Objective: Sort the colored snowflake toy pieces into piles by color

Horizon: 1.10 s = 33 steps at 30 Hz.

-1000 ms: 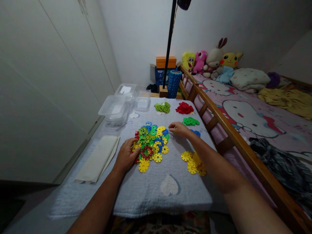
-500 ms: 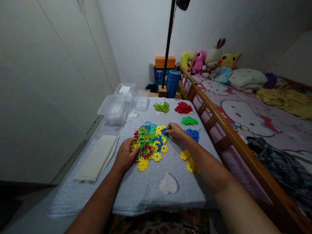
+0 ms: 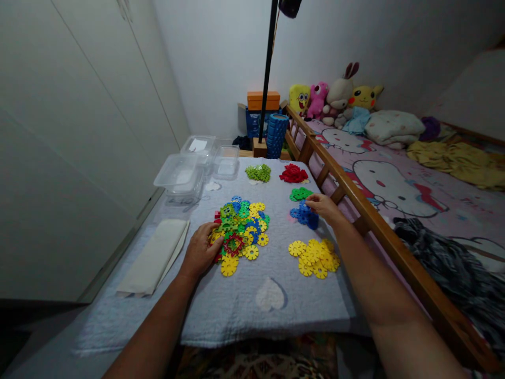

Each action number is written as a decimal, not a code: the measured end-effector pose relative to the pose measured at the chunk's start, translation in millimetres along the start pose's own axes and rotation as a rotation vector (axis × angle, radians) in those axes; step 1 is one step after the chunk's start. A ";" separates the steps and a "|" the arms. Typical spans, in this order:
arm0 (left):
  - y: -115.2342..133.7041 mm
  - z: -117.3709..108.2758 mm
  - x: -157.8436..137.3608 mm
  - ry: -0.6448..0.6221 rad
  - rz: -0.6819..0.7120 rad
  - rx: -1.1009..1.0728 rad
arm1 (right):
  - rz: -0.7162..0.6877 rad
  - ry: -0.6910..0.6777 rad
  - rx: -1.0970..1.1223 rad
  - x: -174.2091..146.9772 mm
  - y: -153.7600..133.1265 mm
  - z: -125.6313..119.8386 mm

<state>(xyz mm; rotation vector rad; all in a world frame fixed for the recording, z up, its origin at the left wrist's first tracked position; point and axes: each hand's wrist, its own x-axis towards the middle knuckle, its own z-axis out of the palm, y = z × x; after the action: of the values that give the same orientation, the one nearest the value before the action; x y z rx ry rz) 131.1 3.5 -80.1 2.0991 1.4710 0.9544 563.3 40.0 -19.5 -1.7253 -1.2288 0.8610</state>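
A mixed pile of notched plastic discs and other flat pieces (image 3: 239,226) in yellow, blue, green and red lies mid-table. My left hand (image 3: 202,247) rests against its left edge, fingers spread and holding nothing. Over the blue pile (image 3: 307,218) at the right, my right hand (image 3: 322,205) pinches a blue disc (image 3: 303,204) at its fingertips. Just behind is a green pile (image 3: 301,194). Yellow discs (image 3: 315,257) lie in a heap nearer me. Farther back are a red pile (image 3: 293,173) and a light green pile (image 3: 258,172).
Clear plastic boxes (image 3: 179,176) stand at the back left, with a folded beige cloth (image 3: 155,258) in front of them. A wooden bed rail (image 3: 343,184) runs along the table's right side. Behind the table rise a black pole (image 3: 266,73) and a blue foam roller (image 3: 276,136).
My right hand has moved right from the mixed pile to the blue pile, bringing a blue disc with it. The left hand stays at the mixed pile. The view has shifted slightly.
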 end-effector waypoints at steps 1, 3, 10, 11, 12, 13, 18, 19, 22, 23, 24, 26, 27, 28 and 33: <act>-0.6 0.1 0.1 -0.001 0.004 0.001 | 0.014 0.023 0.005 -2.0 5.2 -8.1; -2.2 0.6 0.0 0.001 0.008 0.001 | 0.025 0.049 0.008 -6.4 15.5 -19.3; -4.7 2.0 -0.3 0.001 0.018 0.007 | 0.046 0.091 -0.016 -16.3 39.8 -27.4; -4.7 2.0 -0.2 0.000 0.018 0.007 | 0.052 0.097 -0.021 -16.9 42.2 -27.5; -4.7 2.0 -0.2 -0.002 0.017 0.007 | 0.062 0.102 -0.029 -17.3 44.6 -27.5; -4.7 1.9 -0.1 -0.003 0.015 0.007 | 0.073 0.105 -0.039 -17.7 47.0 -27.3; -3.5 1.1 -0.1 -0.001 0.005 0.003 | 0.083 0.150 -0.115 -17.6 57.6 -23.9; -3.0 0.9 -0.1 0.000 0.003 0.001 | 0.070 0.158 -0.143 -17.1 59.2 -23.3; -1.5 0.3 0.0 -0.001 -0.001 -0.002 | 0.038 0.166 -0.208 -15.4 62.7 -22.7; -1.1 0.1 0.0 -0.001 -0.002 -0.001 | 0.032 0.169 -0.216 -15.0 63.4 -22.9; -0.8 0.0 -0.1 -0.001 -0.002 0.000 | 0.029 0.174 -0.217 -14.9 63.7 -23.2; -0.7 -0.1 -0.1 0.000 -0.004 0.001 | 0.033 0.187 -0.207 -15.1 63.3 -23.9; -0.8 0.0 -0.2 0.000 -0.007 0.000 | 0.034 0.198 -0.203 -15.5 62.2 -24.0; -0.9 0.1 -0.3 0.000 -0.010 0.000 | 0.028 0.215 -0.205 -16.0 60.4 -23.6; -1.1 0.3 -0.5 -0.005 -0.018 -0.010 | -0.113 0.286 -0.302 -20.6 35.9 -5.8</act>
<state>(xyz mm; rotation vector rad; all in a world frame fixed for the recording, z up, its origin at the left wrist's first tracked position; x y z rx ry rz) 130.4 3.4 -81.2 2.0764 1.4769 0.9471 576.4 12.6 -48.2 -1.9160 -1.2926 0.3579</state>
